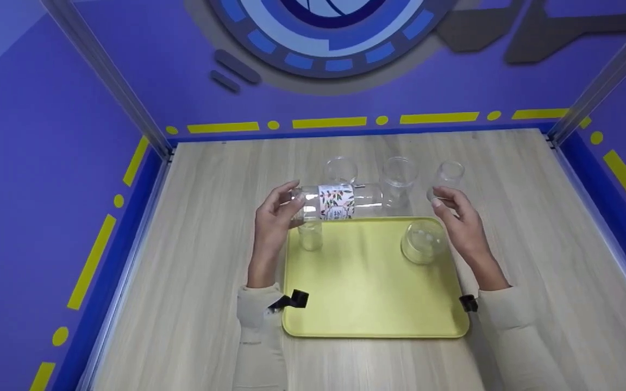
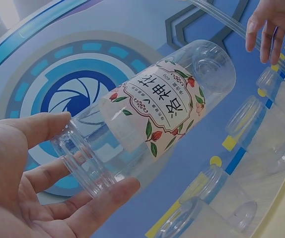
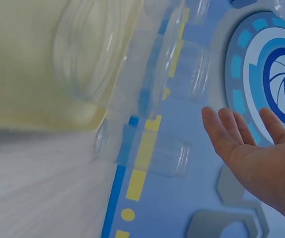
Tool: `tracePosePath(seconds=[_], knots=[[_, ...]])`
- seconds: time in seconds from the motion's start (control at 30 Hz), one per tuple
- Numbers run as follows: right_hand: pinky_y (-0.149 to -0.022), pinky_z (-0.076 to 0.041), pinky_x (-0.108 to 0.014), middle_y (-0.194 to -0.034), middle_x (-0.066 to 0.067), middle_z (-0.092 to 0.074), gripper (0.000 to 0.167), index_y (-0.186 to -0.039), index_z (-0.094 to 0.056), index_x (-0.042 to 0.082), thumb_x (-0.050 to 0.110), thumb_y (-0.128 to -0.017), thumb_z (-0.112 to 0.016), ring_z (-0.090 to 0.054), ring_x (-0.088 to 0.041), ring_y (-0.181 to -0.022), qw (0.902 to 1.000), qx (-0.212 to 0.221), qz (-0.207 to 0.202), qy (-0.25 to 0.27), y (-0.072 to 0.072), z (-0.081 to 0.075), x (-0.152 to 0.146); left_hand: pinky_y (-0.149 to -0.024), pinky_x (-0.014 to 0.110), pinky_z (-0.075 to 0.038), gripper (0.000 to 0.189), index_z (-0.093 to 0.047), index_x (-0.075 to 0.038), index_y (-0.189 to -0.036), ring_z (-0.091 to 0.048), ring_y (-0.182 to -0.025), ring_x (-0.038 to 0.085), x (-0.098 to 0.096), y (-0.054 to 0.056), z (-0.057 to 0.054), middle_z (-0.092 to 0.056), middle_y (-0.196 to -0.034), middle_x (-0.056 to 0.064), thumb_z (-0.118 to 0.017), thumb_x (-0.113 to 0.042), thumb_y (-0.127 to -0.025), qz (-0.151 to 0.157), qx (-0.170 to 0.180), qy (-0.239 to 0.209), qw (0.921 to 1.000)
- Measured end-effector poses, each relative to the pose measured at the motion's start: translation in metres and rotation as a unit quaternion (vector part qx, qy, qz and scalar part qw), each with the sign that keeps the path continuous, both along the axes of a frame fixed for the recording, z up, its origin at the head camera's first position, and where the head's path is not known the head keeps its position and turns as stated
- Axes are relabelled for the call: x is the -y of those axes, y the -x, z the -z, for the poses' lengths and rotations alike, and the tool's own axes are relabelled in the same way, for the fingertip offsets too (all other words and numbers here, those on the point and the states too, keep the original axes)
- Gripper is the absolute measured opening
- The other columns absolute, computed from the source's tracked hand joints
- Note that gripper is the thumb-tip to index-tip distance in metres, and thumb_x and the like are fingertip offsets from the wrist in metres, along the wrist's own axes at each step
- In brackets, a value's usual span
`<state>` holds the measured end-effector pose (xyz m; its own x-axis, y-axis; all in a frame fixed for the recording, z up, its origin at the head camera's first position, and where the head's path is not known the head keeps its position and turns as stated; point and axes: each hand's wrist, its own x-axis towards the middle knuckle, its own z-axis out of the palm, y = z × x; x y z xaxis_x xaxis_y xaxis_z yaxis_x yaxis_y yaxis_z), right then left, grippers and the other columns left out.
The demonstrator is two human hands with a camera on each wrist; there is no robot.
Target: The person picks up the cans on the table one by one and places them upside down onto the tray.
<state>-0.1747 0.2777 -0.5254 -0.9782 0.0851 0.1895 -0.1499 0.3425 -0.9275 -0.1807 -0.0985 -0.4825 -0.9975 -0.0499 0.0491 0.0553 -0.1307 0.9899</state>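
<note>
Head view: left hand (image 1: 274,216) holds a clear bottle (image 1: 340,202) by its neck end, fingers and thumb curled round it. The bottle is up off the worktop (image 1: 210,260), lying near level over the far edge of the yellow tray (image 1: 367,293), long axis running left to right, neck toward the left hand and base toward the right. Right hand (image 1: 462,225) is bare, fingers loosely spread, holding nothing, close by the rightmost of three cups (image 1: 397,174) standing beyond the tray. Two more cups on the tray: a small one (image 1: 310,234) just below the bottle's neck end, a wider one (image 1: 423,241) near the right hand. Left wrist view: the bottle (image 2: 152,116) is clamped between thumb and fingers (image 2: 103,198) round the ribbed neck part; labelled body and base point away and up, base toward the right hand (image 2: 274,25). It looks empty, though I cannot be sure. Right wrist view: the right hand (image 3: 254,148) shows an open palm with fingers straight, touching nothing; cups (image 3: 152,153) and the tray's edge (image 3: 48,111) lie blurred alongside. Judgement: a grip at one end gives little control, so bring the right hand under the base before tilting, and keep the neck clear of the small cup.
</note>
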Motion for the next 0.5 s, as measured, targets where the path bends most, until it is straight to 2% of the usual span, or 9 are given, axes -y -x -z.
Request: tracePosePath(seconds=[0.13,0.27,0.37,0.5], knots=[[-0.099,-0.052,-0.023,-0.141,-0.013,-0.059,0.042,-0.147,-0.055,-0.004,0.016,-0.111,-0.058,-0.06,-0.014,-0.122,0.997,-0.004,-0.028,0.072,0.002,-0.003,0.014,-0.076,0.037,-0.062,0.041,-0.068,-0.008,-0.139,-0.069,-0.102,0.026,-0.001,0.001,0.001,-0.067,-0.124,0.014,-0.075,-0.019,-0.1,0.002,-0.002,-0.003,1.0],[-0.098,-0.054,-0.026,-0.141,-0.021,-0.057,0.04,-0.145,-0.054,-0.007,0.012,-0.111,-0.056,-0.061,-0.024,-0.124,0.9917,-0.008,-0.044,0.121,0.004,-0.003,0.027,-0.076,0.037,-0.063,0.041,-0.068,-0.008,-0.139,-0.069,-0.103,0.029,-0.002,0.001,0.002,-0.067,-0.124,0.015,-0.075,-0.018,-0.1,0.004,-0.004,-0.002,1.0],[-0.098,-0.055,-0.028,-0.139,-0.024,-0.058,0.038,-0.144,-0.054,-0.009,0.009,-0.11,-0.055,-0.063,-0.024,-0.123,0.9882,-0.011,-0.051,0.144,0.004,-0.004,0.034,-0.077,0.038,-0.063,0.041,-0.068,-0.008,-0.14,-0.069,-0.104,0.029,-0.003,0.002,0.002,-0.068,-0.123,0.013,-0.075,-0.019,-0.1,0.005,-0.004,0.003,1.0],[-0.099,-0.056,-0.036,-0.136,-0.019,-0.061,0.039,-0.144,-0.054,-0.009,0.008,-0.109,-0.056,-0.065,-0.021,-0.121,0.9852,-0.01,-0.057,0.161,0.003,-0.007,0.042,-0.078,0.039,-0.063,0.042,-0.068,-0.009,-0.14,-0.069,-0.105,0.031,-0.004,0.001,0.003,-0.067,-0.123,0.014,-0.074,-0.02,-0.1,0.006,-0.005,0.003,1.0]])
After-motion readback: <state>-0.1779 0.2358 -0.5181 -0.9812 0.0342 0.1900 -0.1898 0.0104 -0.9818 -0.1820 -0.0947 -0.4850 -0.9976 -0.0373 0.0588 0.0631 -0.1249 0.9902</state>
